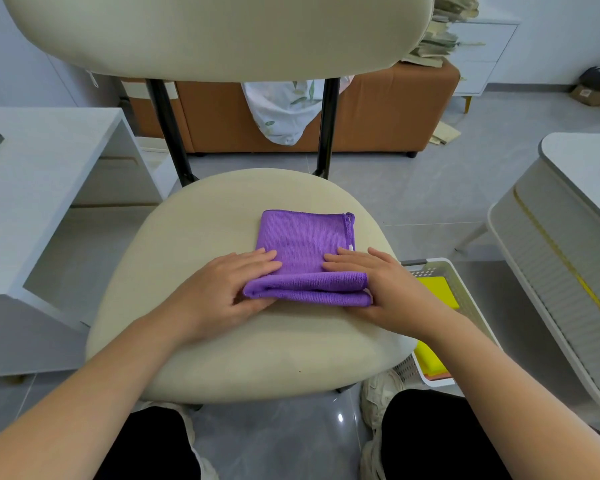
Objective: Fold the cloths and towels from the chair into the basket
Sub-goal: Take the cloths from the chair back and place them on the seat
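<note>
Lying flat on the cream seat of the chair is a purple cloth, already doubled over, with its thick folded edge nearest the person. Both hands are on that near edge. The left hand sits at the cloth's left corner, its fingers laid over the top layer and the thumb tucked under the fold, so the corner is pinched between them. The right hand does the same at the right corner: fingers spread on top, thumb beneath the lower layer, grasping the cloth. The far half of the cloth lies smooth on the seat, with a small white tag showing at its right edge.

Just beside the chair on the right, on the floor, stands a white basket with pierced walls; a yellow cloth lies folded inside it, partly hidden by the right forearm. A white table stands to the left. Behind the chair is a brown sofa with a flowered sheet hanging over it.
</note>
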